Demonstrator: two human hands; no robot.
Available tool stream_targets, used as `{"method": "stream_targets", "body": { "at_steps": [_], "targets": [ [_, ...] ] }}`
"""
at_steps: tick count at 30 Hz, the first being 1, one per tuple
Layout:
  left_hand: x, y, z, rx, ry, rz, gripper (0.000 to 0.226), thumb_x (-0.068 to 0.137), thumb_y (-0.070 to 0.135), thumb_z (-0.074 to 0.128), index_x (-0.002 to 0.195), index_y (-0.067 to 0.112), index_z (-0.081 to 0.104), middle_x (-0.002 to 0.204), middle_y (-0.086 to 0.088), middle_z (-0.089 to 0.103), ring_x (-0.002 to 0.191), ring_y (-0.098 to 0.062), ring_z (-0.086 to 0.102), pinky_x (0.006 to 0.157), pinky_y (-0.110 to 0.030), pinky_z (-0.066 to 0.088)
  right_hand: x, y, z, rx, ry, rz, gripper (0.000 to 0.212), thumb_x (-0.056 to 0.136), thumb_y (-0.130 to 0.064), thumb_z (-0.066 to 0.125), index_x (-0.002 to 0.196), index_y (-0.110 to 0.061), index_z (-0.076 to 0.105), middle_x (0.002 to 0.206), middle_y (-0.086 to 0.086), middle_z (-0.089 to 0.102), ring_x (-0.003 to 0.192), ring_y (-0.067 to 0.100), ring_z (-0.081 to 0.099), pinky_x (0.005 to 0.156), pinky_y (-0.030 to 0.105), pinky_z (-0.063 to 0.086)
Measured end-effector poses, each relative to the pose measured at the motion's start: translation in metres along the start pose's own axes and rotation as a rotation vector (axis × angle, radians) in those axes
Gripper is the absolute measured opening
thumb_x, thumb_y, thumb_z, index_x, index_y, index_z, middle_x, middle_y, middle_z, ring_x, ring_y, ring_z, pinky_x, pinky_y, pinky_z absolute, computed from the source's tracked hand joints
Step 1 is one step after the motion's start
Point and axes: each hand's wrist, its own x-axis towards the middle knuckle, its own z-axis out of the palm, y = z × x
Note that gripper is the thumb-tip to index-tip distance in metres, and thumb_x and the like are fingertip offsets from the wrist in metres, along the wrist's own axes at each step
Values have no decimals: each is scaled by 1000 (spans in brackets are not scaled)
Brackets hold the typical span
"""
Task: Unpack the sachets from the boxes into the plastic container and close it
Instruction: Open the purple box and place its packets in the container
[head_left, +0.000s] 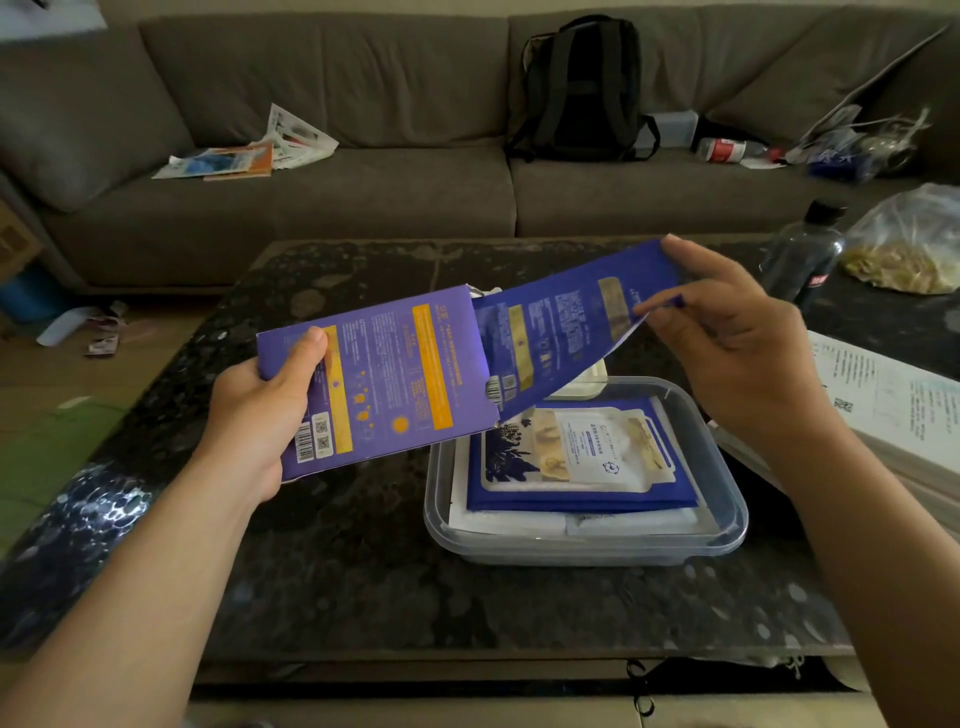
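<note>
The open plastic container (587, 551) sits on the table (363, 597), sachets (576, 452) stacked inside. Above its left rim the left hand (260, 415) grips a purple box (384, 384). Above its far side the right hand (743, 353) pinches a blue sachet (561, 332) half out of that box.

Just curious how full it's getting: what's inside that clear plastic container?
The plastic container holds blue sachets stacked on white packets. The box and the sachet half out of it cover its far end; how many lie beneath is hidden.
</note>
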Motion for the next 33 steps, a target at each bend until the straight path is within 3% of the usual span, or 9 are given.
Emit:
{"method": "stream_targets", "body": {
  "at_steps": [3,5,7,9,16,21,24,28,33],
  "targets": [
    [3,-2,-1,14,32,10,33,88,56,69,99,25,69,75,5,77,64,-14,75,68,-38,60,0,-2,-4,-88,77,41,9,94,-20,64,98,-27,64,145,-3,51,143,19,42,113,27,39],
    [4,-3,-3,13,59,20,33,88,57,70,99,26,69,79,4,78,66,-15,76,71,-40,61,0,-7,-7,-102,117,67,9,96,-13,63,98,-22,64,136,0,60,137,19,50,109,23,43],
    [5,-4,-3,13,89,47,32,88,55,71,98,26,69,83,4,77,70,-16,76,72,-41,61,-2,-17,-11,-64,153,142,4,99,-17,59,98,-19,63,107,-3,70,103,10,68,79,15,56],
    [4,-4,-1,-2,120,66,30,89,53,71,96,25,69,86,3,77,74,-17,75,72,-39,61,-4,-25,-14,-56,173,209,10,101,-23,56,92,-20,60,85,-8,66,78,6,69,60,22,59],
    [5,-3,-1,-82,241,112,29,86,53,74,86,26,65,90,4,75,75,-16,75,76,-39,61,-11,-33,-8,275,143,663,17,101,-28,55,96,-14,63,89,11,74,81,26,75,64,45,64],
    [3,-1,0,-137,306,137,30,86,55,73,87,27,61,89,6,73,69,-10,73,67,-31,59,-19,-23,10,288,49,998,21,101,-29,56,97,-11,65,84,8,72,67,17,74,58,31,57],
    [1,-2,1,-137,291,130,31,86,57,72,90,29,61,94,4,75,73,-13,75,69,-34,60,-23,-19,20,102,-11,1069,21,102,-31,55,96,-13,64,91,7,70,78,18,71,55,28,53],
    [-3,0,5,-147,237,120,27,89,54,71,88,29,60,87,5,75,68,-9,75,69,-34,60,-24,-14,23,-246,-149,953,12,99,-24,58,101,-13,60,96,5,66,81,16,65,59,25,50],
    [-7,1,9,-165,189,135,24,91,51,69,86,30,61,78,8,75,66,-7,74,68,-33,58,-25,-39,31,-810,-389,772,36,94,-24,65,124,-15,47,111,9,56,96,26,61,70,34,53]
  ]
}}
